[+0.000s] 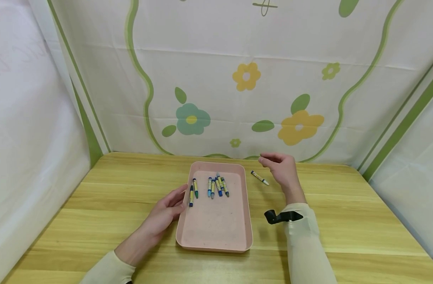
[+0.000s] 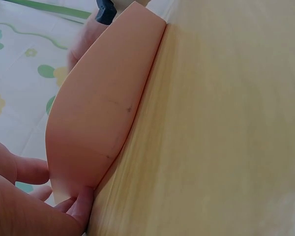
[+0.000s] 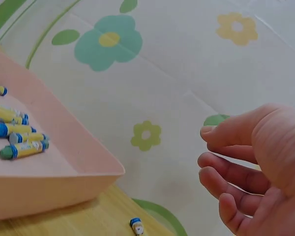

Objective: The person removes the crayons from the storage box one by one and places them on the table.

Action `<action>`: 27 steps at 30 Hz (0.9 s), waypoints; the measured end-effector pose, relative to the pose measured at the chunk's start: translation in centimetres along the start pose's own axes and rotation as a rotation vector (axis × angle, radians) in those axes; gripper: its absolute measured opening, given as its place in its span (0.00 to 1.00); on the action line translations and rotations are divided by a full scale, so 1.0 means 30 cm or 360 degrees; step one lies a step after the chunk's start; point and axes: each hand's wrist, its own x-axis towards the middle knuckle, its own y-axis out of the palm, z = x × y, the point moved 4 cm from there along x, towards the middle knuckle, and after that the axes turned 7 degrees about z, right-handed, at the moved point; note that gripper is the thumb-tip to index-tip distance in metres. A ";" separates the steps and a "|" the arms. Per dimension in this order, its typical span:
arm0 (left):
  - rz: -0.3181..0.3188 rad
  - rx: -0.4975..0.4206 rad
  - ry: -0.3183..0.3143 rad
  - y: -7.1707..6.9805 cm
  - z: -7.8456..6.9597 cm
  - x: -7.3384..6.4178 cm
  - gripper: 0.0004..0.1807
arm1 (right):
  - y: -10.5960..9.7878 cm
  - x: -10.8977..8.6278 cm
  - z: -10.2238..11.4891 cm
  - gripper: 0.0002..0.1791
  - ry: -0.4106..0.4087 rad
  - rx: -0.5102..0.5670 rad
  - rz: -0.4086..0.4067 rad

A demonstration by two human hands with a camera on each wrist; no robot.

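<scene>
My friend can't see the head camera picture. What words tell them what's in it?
A person's left hand touches the side of a pink tray with several crayons in it, on a wood-grained table. The right hand, empty, is beside a loose crayon right of the tray; behind is a white cloth with flowers.

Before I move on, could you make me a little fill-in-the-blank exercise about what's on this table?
1. The tray is coloured ____.
2. The hand against the tray is the person's ____ one.
3. In the head view, one crayon lies on the table to the ____ of the tray.
4. The right hand holds ____.

Missing words: pink; left; right; nothing.
</scene>
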 end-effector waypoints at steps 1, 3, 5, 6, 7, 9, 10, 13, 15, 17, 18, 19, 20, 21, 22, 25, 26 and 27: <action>0.0002 -0.0004 0.0001 0.000 0.001 0.000 0.33 | 0.001 -0.001 0.008 0.22 -0.0010 0.0012 0.0000; 0.0016 -0.0007 0.0008 0.001 0.000 0.000 0.33 | 0.005 -0.004 0.021 0.22 -0.0025 0.0039 0.0004; 0.0028 -0.0006 0.0016 0.002 -0.001 0.000 0.33 | 0.012 -0.006 0.035 0.21 -0.0042 0.0070 0.0010; 0.0033 -0.0005 0.0018 0.001 0.000 0.000 0.33 | 0.017 -0.007 0.043 0.21 -0.0049 0.0083 0.0014; 0.0037 -0.0004 0.0020 0.001 0.000 -0.001 0.33 | 0.023 -0.008 0.049 0.20 -0.0058 0.0095 0.0017; 0.0037 -0.0005 0.0018 0.001 -0.001 -0.001 0.33 | 0.034 -0.011 0.062 0.19 -0.0079 0.0121 0.0020; 0.0038 -0.0004 0.0019 0.001 -0.001 -0.001 0.33 | 0.039 -0.012 0.069 0.19 -0.0091 0.0133 0.0020; 0.0037 0.0000 0.0019 0.001 -0.002 -0.003 0.33 | 0.052 -0.015 0.087 0.18 -0.0118 0.0173 0.0019; 0.0023 -0.0001 0.0016 0.001 -0.001 -0.003 0.33 | 0.060 -0.018 0.099 0.18 -0.0133 0.0203 0.0016; 0.0007 -0.0005 0.0008 0.000 -0.001 -0.003 0.33 | 0.069 -0.019 0.109 0.19 -0.0149 0.0227 0.0009; 0.0003 0.0004 0.0009 0.000 -0.002 -0.002 0.33 | 0.074 -0.020 0.113 0.19 -0.0155 0.0235 0.0007; -0.0005 0.0000 0.0006 0.000 -0.002 -0.002 0.33 | 0.080 -0.021 0.117 0.19 -0.0161 0.0242 0.0006; -0.0012 -0.0002 0.0002 0.000 -0.002 -0.001 0.33 | 0.086 -0.021 0.120 0.19 -0.0166 0.0248 0.0006; -0.0017 -0.0002 -0.0002 0.001 -0.003 -0.001 0.32 | 0.093 -0.022 0.123 0.19 -0.0170 0.0248 0.0009; -0.0017 -0.0003 -0.0003 0.001 -0.003 -0.001 0.32 | 0.102 -0.022 0.126 0.19 -0.0172 0.0244 0.0013; -0.0021 -0.0014 -0.0012 0.001 -0.002 -0.003 0.32 | 0.126 -0.021 0.133 0.19 -0.0176 0.0227 0.0024; -0.0018 -0.0010 -0.0010 0.001 -0.003 -0.003 0.32 | 0.134 -0.021 0.134 0.19 -0.0176 0.0219 0.0025; -0.0017 -0.0011 -0.0011 0.001 -0.003 -0.003 0.33 | 0.142 -0.021 0.136 0.18 -0.0177 0.0210 0.0024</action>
